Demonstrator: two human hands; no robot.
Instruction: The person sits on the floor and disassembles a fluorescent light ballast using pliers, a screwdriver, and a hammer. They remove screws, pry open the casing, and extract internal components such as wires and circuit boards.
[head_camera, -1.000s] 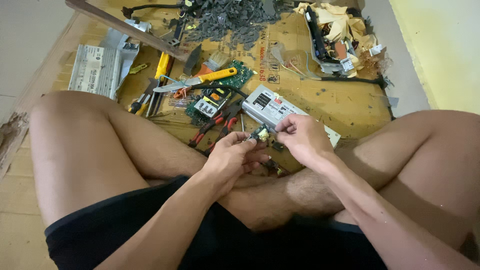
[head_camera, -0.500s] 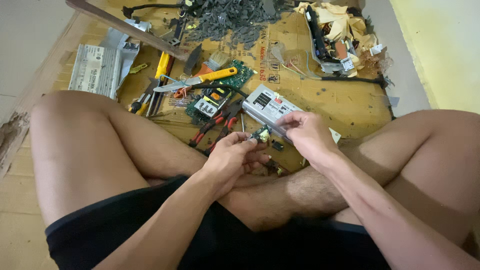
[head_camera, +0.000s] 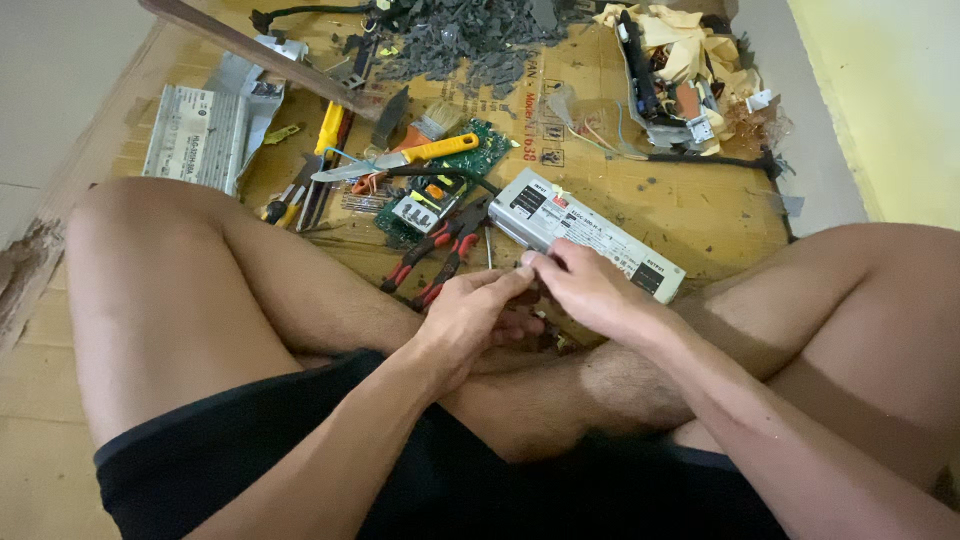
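person seated cross-legged on a cardboard sheet (head_camera: 690, 210). at centre frame the left hand (head_camera: 470, 315) and right hand (head_camera: 590, 290) meet fingertip to fingertip, both pinched shut around something too small and too hidden to identify. the grey metal box (head_camera: 585, 232) lies just above them, lid side up, the right fingers touching its near edge. judgement: strip-down work is partly through. a bare green circuit board (head_camera: 440, 195) lies at upper centre, a heap of grey scraps (head_camera: 470, 40) at the top edge, and a gutted unit in yellow wrapping (head_camera: 670, 70) at upper right. the grey metal box appears unopened. red pliers (head_camera: 440, 255) and a yellow-handled knife (head_camera: 400, 160) lie left of it. no bins or trays seen; parts lie loose.
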